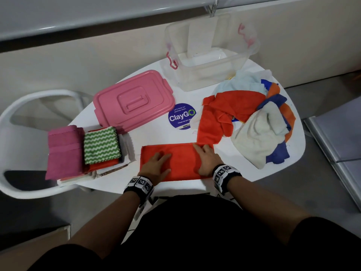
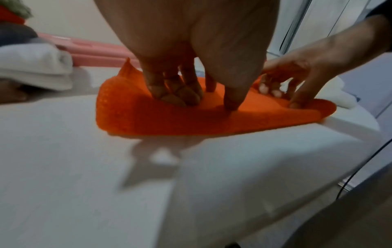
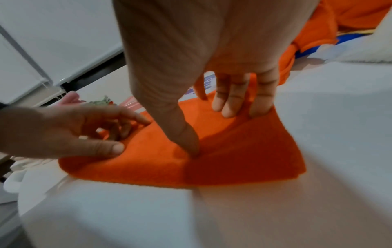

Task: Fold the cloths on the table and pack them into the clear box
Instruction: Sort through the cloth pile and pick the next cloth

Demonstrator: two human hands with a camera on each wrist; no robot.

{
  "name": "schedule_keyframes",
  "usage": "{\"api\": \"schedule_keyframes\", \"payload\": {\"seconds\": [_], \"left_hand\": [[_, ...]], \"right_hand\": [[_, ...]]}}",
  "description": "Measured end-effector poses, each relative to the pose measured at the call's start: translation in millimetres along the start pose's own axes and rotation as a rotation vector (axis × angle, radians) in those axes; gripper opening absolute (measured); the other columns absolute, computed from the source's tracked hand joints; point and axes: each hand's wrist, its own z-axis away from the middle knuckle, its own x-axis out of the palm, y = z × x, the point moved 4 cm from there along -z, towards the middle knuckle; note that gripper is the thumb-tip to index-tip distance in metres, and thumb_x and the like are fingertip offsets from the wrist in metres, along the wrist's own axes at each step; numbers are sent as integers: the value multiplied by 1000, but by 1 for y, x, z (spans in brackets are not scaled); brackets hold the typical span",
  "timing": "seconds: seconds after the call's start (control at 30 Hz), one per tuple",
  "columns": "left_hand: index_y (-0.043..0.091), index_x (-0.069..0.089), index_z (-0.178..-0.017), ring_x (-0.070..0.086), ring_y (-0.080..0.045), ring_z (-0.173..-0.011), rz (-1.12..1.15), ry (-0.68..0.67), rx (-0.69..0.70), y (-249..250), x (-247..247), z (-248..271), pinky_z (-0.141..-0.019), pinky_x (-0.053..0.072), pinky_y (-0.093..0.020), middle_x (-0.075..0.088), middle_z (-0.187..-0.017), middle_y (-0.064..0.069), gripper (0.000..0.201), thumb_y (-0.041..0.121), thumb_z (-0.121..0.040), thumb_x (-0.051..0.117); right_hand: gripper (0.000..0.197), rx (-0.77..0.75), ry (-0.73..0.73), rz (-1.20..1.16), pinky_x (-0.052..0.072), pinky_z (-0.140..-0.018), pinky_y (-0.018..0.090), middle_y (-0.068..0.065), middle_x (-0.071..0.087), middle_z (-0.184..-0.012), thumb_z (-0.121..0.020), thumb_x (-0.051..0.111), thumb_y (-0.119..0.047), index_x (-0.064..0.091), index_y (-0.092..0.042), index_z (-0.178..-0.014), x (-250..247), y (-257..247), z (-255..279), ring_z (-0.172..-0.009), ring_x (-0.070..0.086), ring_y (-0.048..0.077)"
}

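Head view: a long folded orange microfibre cloth [image 1: 176, 163] lies flat near the front edge of the white rounded tabletop [image 1: 148, 137]. The left hand [image 1: 156, 166] rests on the cloth's left half, the right hand [image 1: 208, 160] on its right end. In the left wrist view the left hand's fingers [image 2: 180, 90] bend down onto the cloth and press it, gripping nothing. In the right wrist view the right hand's fingers [image 3: 231, 100] lie straight and flat on the fabric, thumb tip also pressing down.

The clear plastic box with pink latches [image 1: 209, 55] stands open at the far edge of the tabletop, with no cloth inside. Its pink rectangular lid [image 1: 132, 99] lies to the left of it. A loose heap of unfolded cloths [image 1: 252, 118], orange, white, blue and pale blue, sits on the right, touching the folded cloth's far right corner. A stack of folded cloths [image 1: 86, 151], magenta and green-and-white zigzag on top, sits at the left edge. A round blue sticker [image 1: 182, 116] is on the tabletop between lid and heap.
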Motion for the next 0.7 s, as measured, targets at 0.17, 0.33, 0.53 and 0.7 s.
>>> {"api": "schedule_keyframes", "payload": {"seconds": [0.17,0.33,0.53,0.7], "left_hand": [[44,14,-153,43,-25,-132,-35,-87,-91,-10,2,3,-104,44,-38,24,-153,-2,87,54,-83,66],[37,25,-151,41,-24,-130,-116,17,-27,-5,-5,7,-93,50,-40,35,-145,-2,80,52,-83,65],[27,42,-139,51,-33,-118,101,202,-395,-28,-14,13,-85,52,-48,42,-133,-9,60,48,-86,61],[18,31,-144,37,-37,-129,59,192,-542,-25,-16,17,-88,49,-52,35,-139,-15,70,50,-87,57]], "right_hand": [[128,143,-91,61,32,-110,47,14,17,-148,-66,81,-30,-12,-30,-154,-5,18,6,-132,32,36],[105,24,152,94,33,-105,43,11,34,-141,-69,75,-37,12,-27,-153,-12,14,17,-125,43,32],[92,-19,23,12,42,-104,44,11,32,-136,-69,78,-38,28,-32,-146,4,10,23,-123,43,33],[113,120,5,43,41,-101,46,15,30,-137,-68,82,-35,8,-28,-153,-3,24,25,-122,43,36]]}}
